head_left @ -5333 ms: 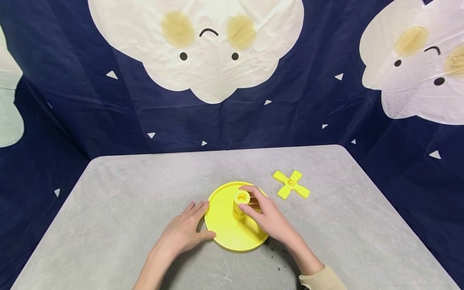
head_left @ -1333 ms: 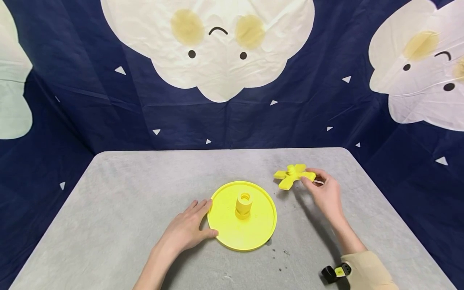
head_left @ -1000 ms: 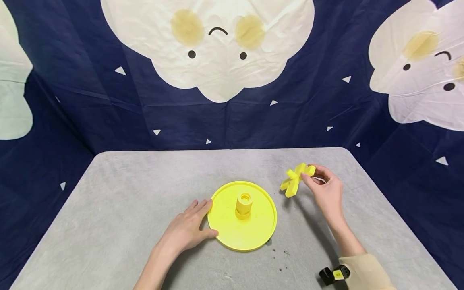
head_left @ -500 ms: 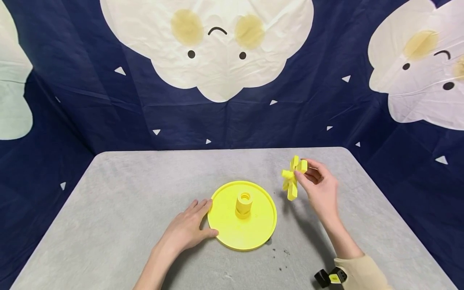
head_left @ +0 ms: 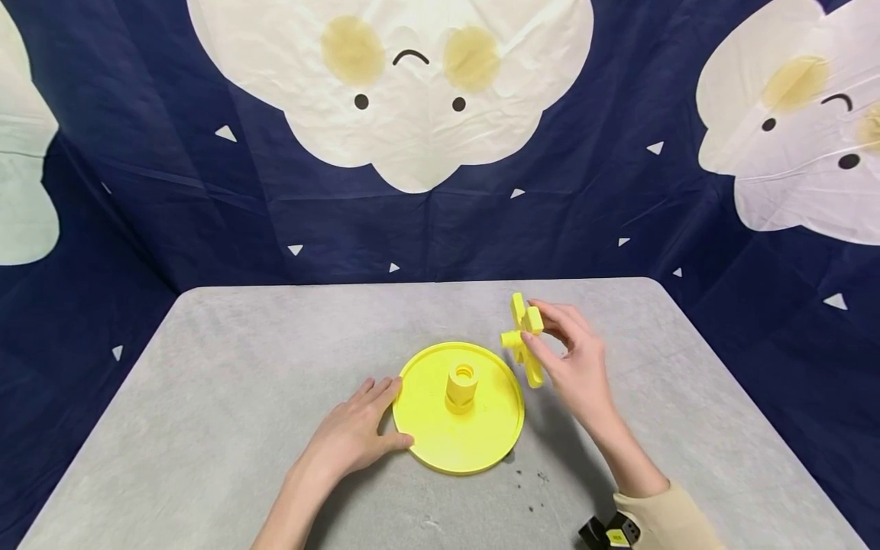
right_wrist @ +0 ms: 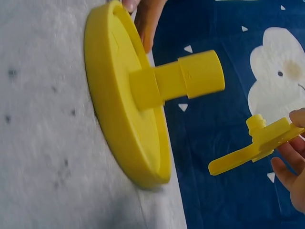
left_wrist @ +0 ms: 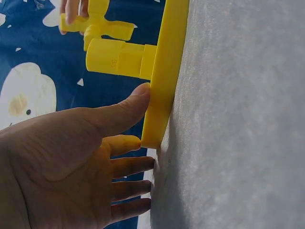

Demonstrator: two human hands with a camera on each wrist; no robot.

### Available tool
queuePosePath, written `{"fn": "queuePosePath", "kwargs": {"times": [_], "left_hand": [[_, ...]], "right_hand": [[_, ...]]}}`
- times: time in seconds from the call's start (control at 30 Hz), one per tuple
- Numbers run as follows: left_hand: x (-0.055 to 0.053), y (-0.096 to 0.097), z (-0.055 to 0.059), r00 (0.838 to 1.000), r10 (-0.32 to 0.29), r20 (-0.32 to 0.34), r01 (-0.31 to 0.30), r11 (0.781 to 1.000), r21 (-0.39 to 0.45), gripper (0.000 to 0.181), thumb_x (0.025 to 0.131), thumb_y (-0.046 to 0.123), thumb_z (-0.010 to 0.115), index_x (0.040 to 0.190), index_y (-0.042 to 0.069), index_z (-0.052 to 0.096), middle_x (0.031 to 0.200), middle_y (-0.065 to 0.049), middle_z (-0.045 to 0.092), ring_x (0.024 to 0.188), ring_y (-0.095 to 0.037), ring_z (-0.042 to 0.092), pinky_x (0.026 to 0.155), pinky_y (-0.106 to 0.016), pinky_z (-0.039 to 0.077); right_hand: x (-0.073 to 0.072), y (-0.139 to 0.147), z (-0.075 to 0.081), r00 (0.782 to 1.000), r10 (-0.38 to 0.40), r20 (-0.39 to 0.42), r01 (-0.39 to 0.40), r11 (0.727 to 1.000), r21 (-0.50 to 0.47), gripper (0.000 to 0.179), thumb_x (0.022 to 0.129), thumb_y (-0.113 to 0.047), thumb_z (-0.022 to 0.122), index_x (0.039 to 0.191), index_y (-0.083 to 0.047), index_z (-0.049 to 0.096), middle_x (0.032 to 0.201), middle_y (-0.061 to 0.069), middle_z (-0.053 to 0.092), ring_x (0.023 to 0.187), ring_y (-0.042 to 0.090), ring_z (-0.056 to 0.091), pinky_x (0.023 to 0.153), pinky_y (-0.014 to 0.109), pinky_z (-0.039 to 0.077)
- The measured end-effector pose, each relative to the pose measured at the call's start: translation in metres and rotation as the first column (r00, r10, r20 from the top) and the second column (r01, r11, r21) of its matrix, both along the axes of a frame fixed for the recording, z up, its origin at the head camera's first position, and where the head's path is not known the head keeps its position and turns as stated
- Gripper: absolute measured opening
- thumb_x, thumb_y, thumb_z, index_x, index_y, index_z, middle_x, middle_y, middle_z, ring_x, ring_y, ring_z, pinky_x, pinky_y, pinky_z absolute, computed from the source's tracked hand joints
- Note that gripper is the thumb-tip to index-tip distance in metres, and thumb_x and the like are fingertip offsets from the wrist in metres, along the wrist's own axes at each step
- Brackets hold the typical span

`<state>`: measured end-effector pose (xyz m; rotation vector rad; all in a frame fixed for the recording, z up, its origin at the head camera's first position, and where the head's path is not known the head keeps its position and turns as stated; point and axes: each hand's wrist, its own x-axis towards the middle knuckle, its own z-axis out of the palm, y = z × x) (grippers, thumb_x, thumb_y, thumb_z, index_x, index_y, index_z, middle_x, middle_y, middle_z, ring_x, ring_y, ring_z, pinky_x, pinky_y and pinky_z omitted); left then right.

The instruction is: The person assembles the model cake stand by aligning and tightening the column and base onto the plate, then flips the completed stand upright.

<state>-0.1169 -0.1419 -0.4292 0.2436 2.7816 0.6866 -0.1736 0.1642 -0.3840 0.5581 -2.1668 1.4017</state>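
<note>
A round yellow base (head_left: 484, 439) with a raised rim lies flat on the table, its hollow post (head_left: 461, 389) standing upright with inner threads visible at the top. Against the rim's left side rests my left hand (head_left: 349, 439), thumb and fingers extended; the left wrist view shows the thumb (left_wrist: 138, 95) touching the edge. My right hand (head_left: 579, 370) pinches one arm of a yellow cross-shaped piece (head_left: 532, 368), held up over the base's right rear edge. The cross is turned on edge, its short stub (right_wrist: 256, 123) pointing left toward the post in the head view.
The grey table (head_left: 241, 382) extends around the base, with dark specks (head_left: 536, 489) in front of it. A navy cloth (head_left: 227, 221) with white clouds hangs behind. A black device (head_left: 608, 532) sits at my right wrist.
My right hand, earlier at the post, has picked the cross up from the table, tipped it stub-leftward and carried it left toward the base. The left hand stays on the rim.
</note>
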Motion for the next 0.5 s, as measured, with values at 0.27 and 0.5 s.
{"fn": "queuePosePath", "kwargs": {"times": [0.27, 0.5], "left_hand": [[0.0, 0.0, -0.001, 1.0, 0.001, -0.001, -0.001, 1.0, 0.005, 0.092, 0.085, 0.049, 0.08, 0.159, 0.012, 0.04, 0.165, -0.01, 0.041, 0.156, -0.038, 0.031, 0.121, -0.065, 0.035], [0.001, 0.0, 0.0, 1.0, 0.004, 0.0, -0.004, 1.0, 0.01, 0.091, 0.085, 0.048, 0.081, 0.159, 0.012, 0.041, 0.165, -0.01, 0.041, 0.156, -0.038, 0.031, 0.12, -0.065, 0.036]], "right_hand": [[0.007, -0.018, 0.0, 0.997, 0.046, -0.066, -0.038, 0.992, 0.118, 0.049, 0.087, -0.001, 0.08, 0.133, -0.011, 0.069, 0.117, 0.007, 0.071, 0.108, 0.009, 0.067, 0.098, 0.013, 0.053], [0.012, -0.028, -0.001, 0.985, 0.149, -0.083, -0.131, 0.973, 0.19, 0.047, 0.087, 0.001, 0.078, 0.132, -0.009, 0.069, 0.121, 0.005, 0.069, 0.112, 0.018, 0.068, 0.103, 0.015, 0.051]]}}
